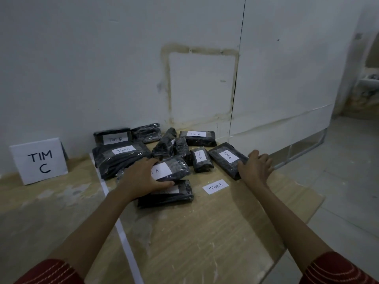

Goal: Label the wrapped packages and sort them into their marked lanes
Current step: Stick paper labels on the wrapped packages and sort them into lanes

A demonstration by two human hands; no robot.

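Several dark plastic-wrapped packages lie piled on a wooden board (205,232) by the wall. My left hand (141,177) grips a package with a white "TIM A" label (174,168), thumb along its near edge; that package lies on another package (174,196). My right hand (256,167) holds the near right end of a "TIM B" package (225,158). A loose "TIM A" paper label (215,186) lies on the board between my hands. Other packages read "TIM C" (121,155) and "TIM B" (201,158).
A folded white sign reading "TIM C" (39,160) stands on the floor at the left. A white tape line (125,240) runs along the board's left side. The wall (184,78) is right behind the pile. The tiled floor (348,171) lies right of the board.
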